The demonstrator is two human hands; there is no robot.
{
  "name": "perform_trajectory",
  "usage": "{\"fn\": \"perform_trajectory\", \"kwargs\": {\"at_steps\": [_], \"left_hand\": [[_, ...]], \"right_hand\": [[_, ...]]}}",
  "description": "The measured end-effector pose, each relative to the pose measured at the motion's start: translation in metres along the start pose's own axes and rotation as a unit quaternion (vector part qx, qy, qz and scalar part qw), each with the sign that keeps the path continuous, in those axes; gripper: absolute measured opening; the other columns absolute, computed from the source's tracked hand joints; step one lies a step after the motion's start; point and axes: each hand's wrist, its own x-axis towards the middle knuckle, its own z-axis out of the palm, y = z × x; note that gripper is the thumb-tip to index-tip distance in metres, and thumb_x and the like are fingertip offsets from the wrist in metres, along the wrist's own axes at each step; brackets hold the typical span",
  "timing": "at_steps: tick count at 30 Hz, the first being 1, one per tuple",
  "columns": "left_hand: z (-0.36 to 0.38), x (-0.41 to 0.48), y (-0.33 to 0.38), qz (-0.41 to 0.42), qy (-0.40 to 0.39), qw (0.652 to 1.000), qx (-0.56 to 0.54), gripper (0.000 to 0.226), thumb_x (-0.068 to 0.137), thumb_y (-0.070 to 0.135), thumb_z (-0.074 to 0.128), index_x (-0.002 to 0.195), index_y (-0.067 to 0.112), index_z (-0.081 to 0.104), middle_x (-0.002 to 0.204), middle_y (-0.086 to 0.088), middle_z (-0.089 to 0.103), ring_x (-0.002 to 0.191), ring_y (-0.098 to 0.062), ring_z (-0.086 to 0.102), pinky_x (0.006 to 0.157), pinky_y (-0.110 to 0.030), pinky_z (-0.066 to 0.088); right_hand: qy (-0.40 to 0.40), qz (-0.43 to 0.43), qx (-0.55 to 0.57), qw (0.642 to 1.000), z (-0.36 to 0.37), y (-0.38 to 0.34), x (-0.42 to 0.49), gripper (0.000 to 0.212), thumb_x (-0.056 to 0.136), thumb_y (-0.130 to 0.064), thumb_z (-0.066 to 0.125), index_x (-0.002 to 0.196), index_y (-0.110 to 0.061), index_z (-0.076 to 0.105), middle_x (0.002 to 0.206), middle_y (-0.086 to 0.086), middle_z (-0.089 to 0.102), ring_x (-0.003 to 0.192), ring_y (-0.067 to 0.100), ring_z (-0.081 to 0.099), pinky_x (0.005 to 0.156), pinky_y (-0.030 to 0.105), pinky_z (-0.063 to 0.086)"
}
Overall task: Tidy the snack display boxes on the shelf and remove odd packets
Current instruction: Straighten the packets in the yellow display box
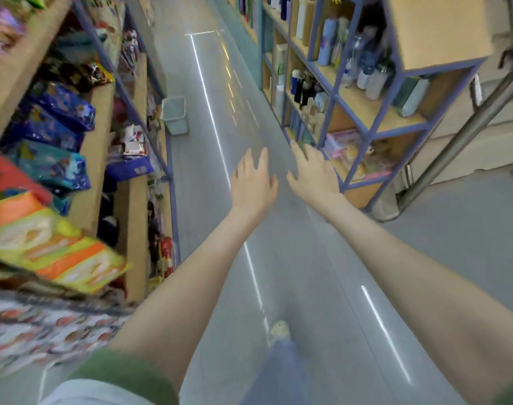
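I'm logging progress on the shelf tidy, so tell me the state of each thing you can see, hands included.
left hand: open, fingers spread, holding nothing.
right hand: open, fingers spread, holding nothing.
blue packets: lying on the left shelf, untouched.
orange-and-yellow packet: lying at the shelf front, blurred.
basket: upright on the floor beside the left shelf; contents hidden.
bottles: standing upright on the right shelf.

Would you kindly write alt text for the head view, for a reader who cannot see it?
A person's left hand and right hand stretch forward, open and empty, above a grey aisle floor. Snack packets fill the shelf on their left; bottles line blue-framed shelving on their right.
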Motion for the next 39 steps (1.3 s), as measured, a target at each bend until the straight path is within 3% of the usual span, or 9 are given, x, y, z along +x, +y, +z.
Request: {"fn": "perform_trajectory", "kwargs": {"at_steps": [18,24,29,32,39], "left_hand": [[0.04,0.443,-0.098,-0.087,0.056,0.994,0.025,0.059,0.097,0.027,0.049,0.15,0.011,0.028,0.153,-0.022,0.028,0.136,-0.034,0.034,0.105,-0.041,0.032],[0.021,0.592,-0.162,-0.131,0.101,0.985,0.051,0.059,0.094,0.023,0.055,0.147,0.005,0.036,0.147,-0.028,0.035,0.129,-0.041,0.042,0.101,-0.046,0.038],[0.019,0.702,-0.235,-0.166,0.146,0.974,0.048,0.059,0.081,0.016,0.068,0.135,-0.002,0.05,0.129,-0.034,0.052,0.111,-0.047,0.056,0.089,-0.049,0.049],[0.021,0.767,-0.273,-0.18,0.142,0.972,0.056,0.06,0.086,0.02,0.062,0.141,0.001,0.045,0.138,-0.033,0.046,0.121,-0.046,0.05,0.096,-0.051,0.044],[-0.002,0.938,-0.369,-0.211,0.147,0.962,0.095,0.06,0.095,0.029,0.05,0.149,0.009,0.033,0.149,-0.024,0.035,0.134,-0.038,0.038,0.106,-0.046,0.037]], "right_hand": [[-0.021,-0.102,0.03,0.994,0.053,0.005,0.482,0.063,0.095,-0.027,0.049,0.152,-0.013,0.025,0.14,0.016,0.043,0.129,0.033,0.04,0.099,0.042,0.036],[-0.031,-0.157,0.035,0.986,0.06,-0.029,0.661,0.064,0.096,-0.027,0.048,0.153,-0.016,0.021,0.147,0.013,0.037,0.132,0.032,0.037,0.102,0.039,0.031],[-0.032,-0.224,0.056,0.973,0.084,-0.072,0.792,0.065,0.094,-0.026,0.049,0.153,-0.017,0.022,0.148,0.014,0.036,0.134,0.031,0.036,0.103,0.039,0.031],[-0.037,-0.239,0.068,0.968,0.104,-0.099,0.869,0.065,0.095,-0.027,0.05,0.153,-0.018,0.021,0.151,0.015,0.032,0.137,0.032,0.032,0.106,0.04,0.029],[-0.013,-0.294,0.061,0.954,0.127,-0.165,1.06,0.064,0.095,-0.028,0.05,0.152,-0.015,0.024,0.138,0.013,0.043,0.128,0.03,0.038,0.098,0.039,0.034]]}}
